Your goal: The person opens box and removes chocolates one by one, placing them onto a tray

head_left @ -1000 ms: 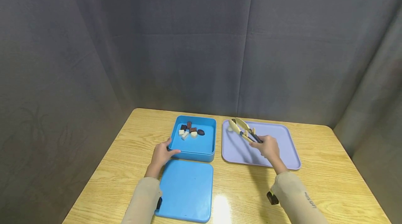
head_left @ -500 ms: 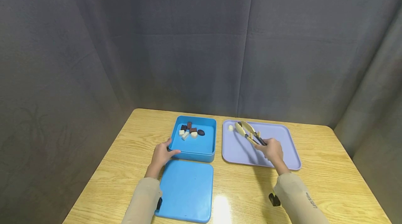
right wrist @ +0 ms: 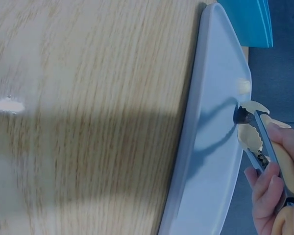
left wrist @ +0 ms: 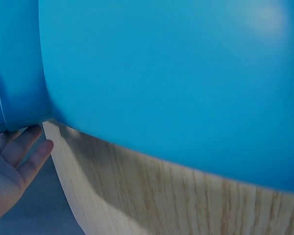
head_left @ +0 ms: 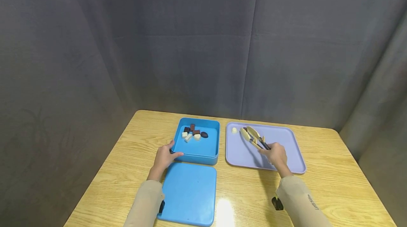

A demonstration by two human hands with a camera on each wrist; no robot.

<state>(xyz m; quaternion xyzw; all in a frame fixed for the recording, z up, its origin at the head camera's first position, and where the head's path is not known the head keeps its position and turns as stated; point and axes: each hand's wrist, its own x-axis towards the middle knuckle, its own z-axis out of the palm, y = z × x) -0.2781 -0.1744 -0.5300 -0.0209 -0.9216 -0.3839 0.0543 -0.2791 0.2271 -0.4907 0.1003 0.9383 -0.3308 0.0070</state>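
Tongs (head_left: 253,137) gripped in right hand (head_left: 276,154), long axis slanting away and leftward over lilac tray (head_left: 286,138).
Dark piece (right wrist: 242,115) pinched at tips; blue box (head_left: 212,152) farther left, left hand (head_left: 164,157) curled on its corner.

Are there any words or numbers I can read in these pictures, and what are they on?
Right sleeve: a small line of dark print runs along it, too small and blurred to read.
Blue box, blue lid, purple tray, tongs, table: no words, numbers or signs show on them.
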